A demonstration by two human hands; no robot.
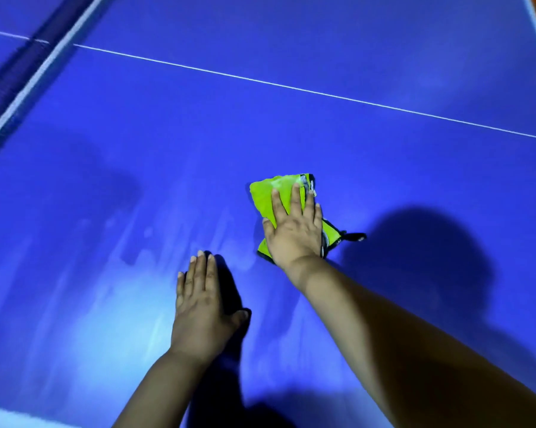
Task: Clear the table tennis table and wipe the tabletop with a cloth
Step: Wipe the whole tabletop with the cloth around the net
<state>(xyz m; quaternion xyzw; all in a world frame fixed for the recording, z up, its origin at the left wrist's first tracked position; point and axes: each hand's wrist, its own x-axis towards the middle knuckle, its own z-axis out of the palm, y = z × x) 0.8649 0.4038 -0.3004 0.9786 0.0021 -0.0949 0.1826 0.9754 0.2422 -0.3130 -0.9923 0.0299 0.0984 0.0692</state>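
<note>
Head view: right hand on green cloth, print illegible.

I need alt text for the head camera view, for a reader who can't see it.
A person's right hand presses a crumpled lime-green cloth flat onto a blue table tennis table, while the left hand rests open on the tabletop beside it. The net crosses the upper left corner, and a white line runs across the surface.

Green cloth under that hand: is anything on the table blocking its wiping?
Nothing visible blocks it. The right hand presses flat on the green cloth; only the left hand rests on the tabletop, nearer and aside.
</note>
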